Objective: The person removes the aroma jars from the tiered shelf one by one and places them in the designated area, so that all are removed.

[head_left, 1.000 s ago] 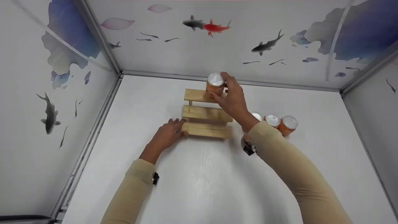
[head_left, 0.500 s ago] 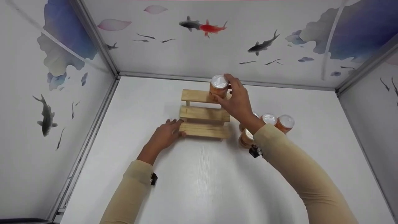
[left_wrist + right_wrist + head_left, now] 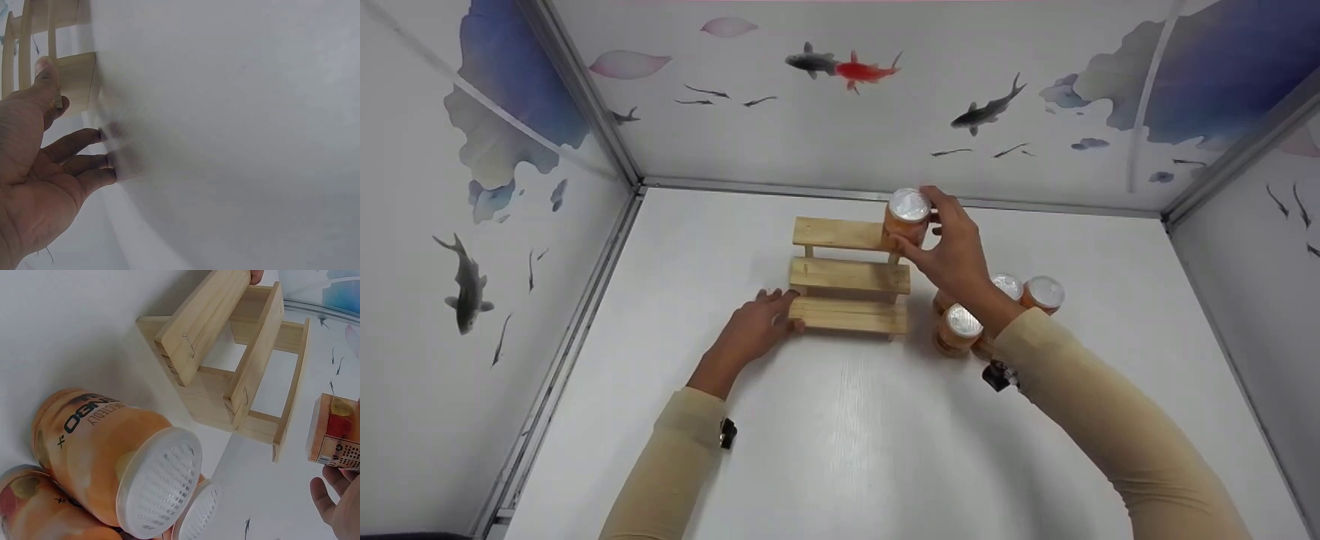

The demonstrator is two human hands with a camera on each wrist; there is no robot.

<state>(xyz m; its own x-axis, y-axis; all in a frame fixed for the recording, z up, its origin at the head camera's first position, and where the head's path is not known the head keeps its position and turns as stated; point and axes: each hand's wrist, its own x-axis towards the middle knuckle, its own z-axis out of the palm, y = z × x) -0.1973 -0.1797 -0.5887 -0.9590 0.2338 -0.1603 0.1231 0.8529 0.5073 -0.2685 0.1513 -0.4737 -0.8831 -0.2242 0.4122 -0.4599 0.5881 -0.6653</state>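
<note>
A three-step wooden rack (image 3: 849, 274) stands on the white table. My left hand (image 3: 756, 324) pinches the left end of its lowest step, thumb on top and index finger beneath, as the left wrist view shows; the other fingertips (image 3: 107, 160) meet the table. My right hand (image 3: 956, 251) grips an orange can (image 3: 905, 225) with a shiny lid, thumb at its near side and fingers behind. It is upright over the right end of the top step (image 3: 836, 233). In the right wrist view a gap shows between this can (image 3: 336, 430) and the top step (image 3: 295, 394).
Several similar orange cans (image 3: 956, 341) with shiny lids stand grouped right of the rack, partly hidden under my right forearm. White wall panels painted with fish (image 3: 864, 73) enclose the table (image 3: 840, 450) at the back and both sides. A small black device (image 3: 999, 375) sits at my right cuff.
My right hand has carried the can rightward, from the middle of the top step to its right end. My left hand keeps its hold on the rack. The head view has shifted slightly.
</note>
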